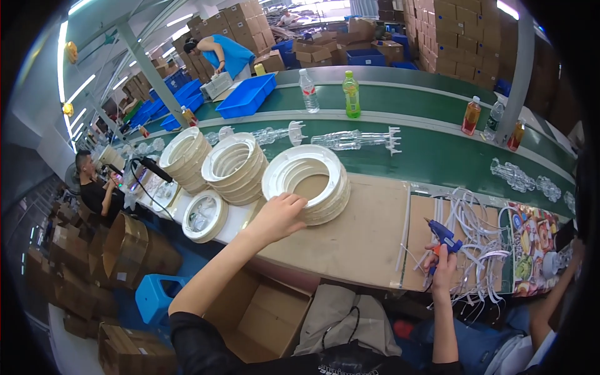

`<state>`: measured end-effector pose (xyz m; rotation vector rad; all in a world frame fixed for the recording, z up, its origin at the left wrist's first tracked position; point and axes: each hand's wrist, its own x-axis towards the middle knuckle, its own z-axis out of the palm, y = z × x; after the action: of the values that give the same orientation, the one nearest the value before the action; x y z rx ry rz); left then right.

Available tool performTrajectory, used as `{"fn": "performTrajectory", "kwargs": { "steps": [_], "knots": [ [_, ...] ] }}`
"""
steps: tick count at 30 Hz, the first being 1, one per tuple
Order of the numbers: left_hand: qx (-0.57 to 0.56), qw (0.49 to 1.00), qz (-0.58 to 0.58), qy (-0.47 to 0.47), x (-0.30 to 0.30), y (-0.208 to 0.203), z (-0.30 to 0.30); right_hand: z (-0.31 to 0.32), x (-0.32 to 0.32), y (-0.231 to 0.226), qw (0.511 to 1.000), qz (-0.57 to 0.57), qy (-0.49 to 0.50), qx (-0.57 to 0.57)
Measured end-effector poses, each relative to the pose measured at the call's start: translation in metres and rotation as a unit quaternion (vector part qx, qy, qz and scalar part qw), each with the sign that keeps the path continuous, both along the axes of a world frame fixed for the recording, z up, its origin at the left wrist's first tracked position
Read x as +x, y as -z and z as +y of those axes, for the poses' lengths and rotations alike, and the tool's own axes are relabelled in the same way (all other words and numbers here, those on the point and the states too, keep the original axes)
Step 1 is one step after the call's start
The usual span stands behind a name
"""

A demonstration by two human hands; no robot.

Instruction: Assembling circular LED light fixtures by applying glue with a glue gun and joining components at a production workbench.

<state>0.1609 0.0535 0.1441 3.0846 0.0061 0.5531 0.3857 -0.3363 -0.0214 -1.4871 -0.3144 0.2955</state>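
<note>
At the near side of a stack of white plastic rings point(340, 194), my left hand point(279, 217) is closed, its fingers bent over the rim of the top ring point(272, 177). The thumb side is partly hidden. My right hand point(442, 265) grips a blue hot glue gun point(445, 234), its nozzle pointing up and to the left. Beneath and beside the gun lies a tangle of white cable strips point(472, 219) on cardboard. Two more ring stacks point(232, 165) stand to the left, and a single ring holding clear parts point(205, 215) lies in front of them.
A green conveyor belt point(431, 164) beyond the table carries clear plastic pieces point(356, 140). Bottles point(352, 95) and a blue tray point(247, 95) stand farther back. Below the table are an open carton point(265, 312) and a blue stool point(154, 297). Another person's arm point(556, 294) is at right.
</note>
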Motion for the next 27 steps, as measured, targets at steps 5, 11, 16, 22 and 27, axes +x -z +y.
{"fn": "performTrajectory", "kwargs": {
  "steps": [5,11,16,22,27],
  "knots": [
    [-0.072,0.993,0.081,-0.053,-0.004,0.008,0.004,0.003,-0.008,-0.004,0.997,-0.032,-0.013,0.071],
    [-0.066,0.998,0.019,0.0,-0.008,-0.002,0.0,0.0,-0.019,-0.041,0.994,-0.086,-0.024,0.058],
    [-0.011,0.998,-0.052,0.029,-0.008,-0.021,-0.039,-0.001,-0.053,-0.095,0.991,-0.106,0.019,0.076],
    [0.033,0.989,-0.079,0.123,-0.008,-0.031,-0.088,-0.026,-0.059,-0.095,0.991,-0.09,0.016,0.094],
    [0.017,0.978,-0.081,0.191,-0.001,-0.024,-0.105,-0.038,-0.065,-0.094,0.984,-0.051,0.025,0.17]
  ]
}}
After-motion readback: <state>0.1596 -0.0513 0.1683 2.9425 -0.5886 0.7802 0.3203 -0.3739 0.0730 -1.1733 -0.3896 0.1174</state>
